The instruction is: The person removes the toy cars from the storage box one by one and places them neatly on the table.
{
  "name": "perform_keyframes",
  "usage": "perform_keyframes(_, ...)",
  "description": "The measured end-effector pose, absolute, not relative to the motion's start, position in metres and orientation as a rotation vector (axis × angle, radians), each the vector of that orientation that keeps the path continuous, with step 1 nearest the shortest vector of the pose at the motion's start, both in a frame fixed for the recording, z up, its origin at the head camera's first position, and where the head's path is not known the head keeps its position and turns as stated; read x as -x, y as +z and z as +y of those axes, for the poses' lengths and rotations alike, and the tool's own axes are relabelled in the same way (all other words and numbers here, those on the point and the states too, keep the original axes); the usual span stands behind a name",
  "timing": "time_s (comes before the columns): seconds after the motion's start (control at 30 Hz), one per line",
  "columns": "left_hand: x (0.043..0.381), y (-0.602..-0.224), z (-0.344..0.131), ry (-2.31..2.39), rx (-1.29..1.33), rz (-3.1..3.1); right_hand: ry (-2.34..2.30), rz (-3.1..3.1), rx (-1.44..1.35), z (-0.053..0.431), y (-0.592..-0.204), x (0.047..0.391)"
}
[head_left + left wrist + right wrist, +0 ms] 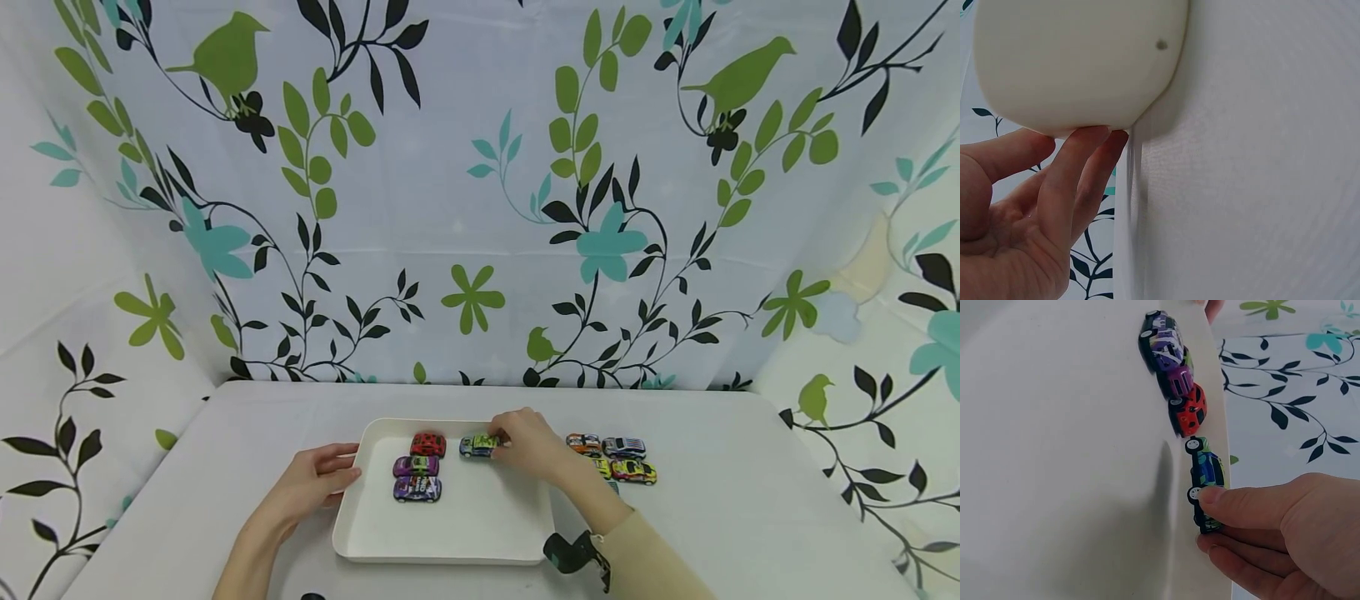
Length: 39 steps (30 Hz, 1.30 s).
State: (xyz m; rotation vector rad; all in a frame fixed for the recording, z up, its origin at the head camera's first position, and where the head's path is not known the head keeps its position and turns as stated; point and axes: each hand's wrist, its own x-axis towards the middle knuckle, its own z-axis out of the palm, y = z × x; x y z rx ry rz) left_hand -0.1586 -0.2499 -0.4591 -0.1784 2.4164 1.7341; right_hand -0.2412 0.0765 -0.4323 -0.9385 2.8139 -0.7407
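Observation:
My right hand pinches a green and blue toy car by one end, thumb on its side, over the back part of a white tray. My left hand holds the tray's left rim between thumb and fingertips, as the left wrist view shows with the tray wall above the hand. Left of the held car, a red toy car, a purple toy car and a purple and white toy car sit close together in the tray.
Right of the tray, several toy cars stand grouped on the white table, among them an orange one, a silver-blue one and a yellow one. The right forearm partly hides this group. A leaf-patterned cloth hangs behind the table.

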Motion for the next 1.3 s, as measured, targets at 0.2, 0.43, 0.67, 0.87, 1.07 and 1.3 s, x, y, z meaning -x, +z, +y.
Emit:
perform_keyframes(0.2,0.158,-0.46,-0.25,1.738,0.178,2.408,-0.782,2.813,0.958,0.081,-0.433,0.24)
perform_keyframes(0.43,0.159,-0.461,-0.25,1.721,0.183,2.418,-0.806,2.827,0.95,0.089,-0.433,0.235)
perform_keyframes(0.67,0.16,-0.462,-0.25,1.716,0.18,2.42,-0.825,2.851,0.952,0.096,-0.43,0.231)
perform_keyframes(0.87,0.16,-0.461,-0.251,1.713,0.176,2.422,-0.823,2.874,0.94,0.104,-0.425,0.224)
perform_keyframes(1.07,0.16,-0.46,-0.251,1.709,0.165,2.425,-0.844,2.867,0.883,0.117,-0.423,0.22)
perform_keyframes(1.3,0.159,-0.459,-0.25,1.704,0.169,2.423,-0.858,2.919,0.833,0.132,-0.423,0.214)
